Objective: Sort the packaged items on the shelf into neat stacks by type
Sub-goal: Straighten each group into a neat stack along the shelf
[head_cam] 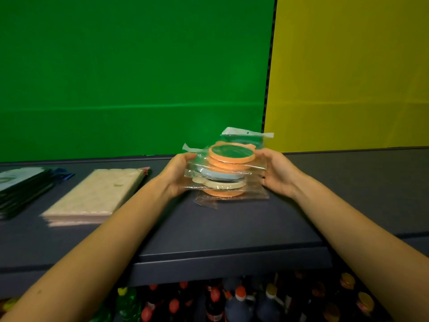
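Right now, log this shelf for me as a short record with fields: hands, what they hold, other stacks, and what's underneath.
left hand: grips the left side of the round bagged pieces
right hand: grips their right side
held stack colours: orange on top, blue and cream in the middle, orange at the bottom
other stacks: beige flat packs to the left; dark flat packs at far left
surface: dark shelf
below: bottles with coloured caps
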{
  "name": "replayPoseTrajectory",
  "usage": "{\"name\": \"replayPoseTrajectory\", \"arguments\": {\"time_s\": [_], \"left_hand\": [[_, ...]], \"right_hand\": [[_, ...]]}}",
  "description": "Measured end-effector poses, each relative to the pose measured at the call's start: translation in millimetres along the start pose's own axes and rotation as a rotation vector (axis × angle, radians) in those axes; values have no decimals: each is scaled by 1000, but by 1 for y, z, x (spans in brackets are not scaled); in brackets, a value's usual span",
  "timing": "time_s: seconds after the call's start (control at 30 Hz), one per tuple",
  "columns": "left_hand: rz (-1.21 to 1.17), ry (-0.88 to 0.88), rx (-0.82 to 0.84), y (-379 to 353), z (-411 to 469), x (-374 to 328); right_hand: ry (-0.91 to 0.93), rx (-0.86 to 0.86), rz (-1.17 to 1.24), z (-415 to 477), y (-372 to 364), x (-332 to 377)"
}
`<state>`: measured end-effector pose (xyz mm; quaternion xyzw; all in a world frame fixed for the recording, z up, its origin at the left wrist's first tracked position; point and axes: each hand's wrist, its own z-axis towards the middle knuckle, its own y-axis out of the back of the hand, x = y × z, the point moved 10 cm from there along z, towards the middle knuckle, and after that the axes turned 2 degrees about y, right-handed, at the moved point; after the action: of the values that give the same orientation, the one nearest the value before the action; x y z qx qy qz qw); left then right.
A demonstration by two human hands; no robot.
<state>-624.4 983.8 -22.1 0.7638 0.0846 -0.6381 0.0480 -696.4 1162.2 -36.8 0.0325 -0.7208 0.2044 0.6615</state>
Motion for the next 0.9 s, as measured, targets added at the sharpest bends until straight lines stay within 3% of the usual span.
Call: {"name": "replayPoseTrajectory", "arguments": {"time_s": [0.43,0.9], "left_hand": [[-31,-50,90,0,21,6],[-118,-28,23,8,26,12]], "right_hand": [[-28,21,-222,-3,-17,10],[65,-76,-118,-11,-17,12]]}}
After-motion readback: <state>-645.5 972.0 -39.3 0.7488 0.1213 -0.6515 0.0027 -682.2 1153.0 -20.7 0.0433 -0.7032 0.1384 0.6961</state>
